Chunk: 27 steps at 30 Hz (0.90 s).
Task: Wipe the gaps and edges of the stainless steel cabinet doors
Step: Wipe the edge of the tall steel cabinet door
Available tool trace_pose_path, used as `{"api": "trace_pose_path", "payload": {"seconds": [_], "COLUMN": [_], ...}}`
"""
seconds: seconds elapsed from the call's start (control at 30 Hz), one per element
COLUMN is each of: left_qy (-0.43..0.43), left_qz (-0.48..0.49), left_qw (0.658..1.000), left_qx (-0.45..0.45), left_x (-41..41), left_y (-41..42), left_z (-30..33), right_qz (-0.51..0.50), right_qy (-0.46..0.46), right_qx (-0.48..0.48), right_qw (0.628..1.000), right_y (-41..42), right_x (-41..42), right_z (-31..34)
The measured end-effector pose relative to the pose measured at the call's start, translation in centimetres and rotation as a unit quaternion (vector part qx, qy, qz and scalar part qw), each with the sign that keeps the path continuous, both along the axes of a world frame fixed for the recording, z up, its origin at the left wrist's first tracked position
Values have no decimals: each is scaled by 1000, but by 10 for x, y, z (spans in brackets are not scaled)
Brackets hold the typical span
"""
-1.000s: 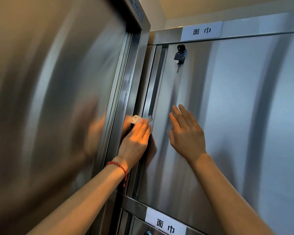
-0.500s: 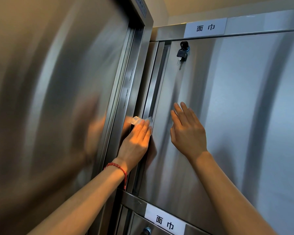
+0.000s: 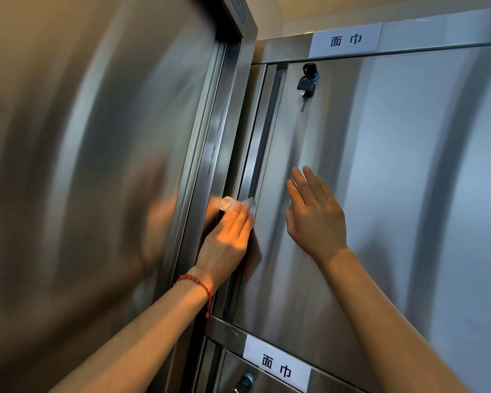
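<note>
Risk item: left hand (image 3: pixel 227 236), fingers flat, is pressing a wipe (image 3: pixel 234 202) into the door (image 3: pixel 352 222) gap, open right hand (image 3: pixel 313 219) bracing; the wipe is likely snagging or slipping out.

- Left hand (image 3: pixel 227 239): a red beaded bracelet (image 3: pixel 196 282) circles the wrist.
- Right hand (image 3: pixel 313 214): nothing worn.
- Both forearms bare, with no sleeves showing.

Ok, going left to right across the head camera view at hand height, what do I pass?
Big steel door on the left → white wipe under the left hand at the door gap → right hand flat on the cabinet door.
</note>
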<state>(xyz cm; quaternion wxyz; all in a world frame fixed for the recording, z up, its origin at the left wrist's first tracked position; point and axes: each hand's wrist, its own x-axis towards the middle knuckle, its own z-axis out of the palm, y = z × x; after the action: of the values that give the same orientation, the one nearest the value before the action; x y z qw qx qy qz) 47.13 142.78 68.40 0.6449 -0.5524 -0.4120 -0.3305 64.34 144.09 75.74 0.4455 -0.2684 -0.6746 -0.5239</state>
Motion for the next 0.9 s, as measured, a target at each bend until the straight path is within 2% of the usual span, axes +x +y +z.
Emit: {"api": "trace_pose_path", "payload": {"seconds": [0.9], "left_qy": [20], "left_qz": [16], "left_qw": [1000], "left_qx": [12], "left_x": [-3], "left_y": [0], "left_z": [-23], "right_qz": [-7], "right_qy": [-2], "right_qx": [4], "right_qw": [1000], "right_y": [-1], "right_x": [0], "right_z": [0]}}
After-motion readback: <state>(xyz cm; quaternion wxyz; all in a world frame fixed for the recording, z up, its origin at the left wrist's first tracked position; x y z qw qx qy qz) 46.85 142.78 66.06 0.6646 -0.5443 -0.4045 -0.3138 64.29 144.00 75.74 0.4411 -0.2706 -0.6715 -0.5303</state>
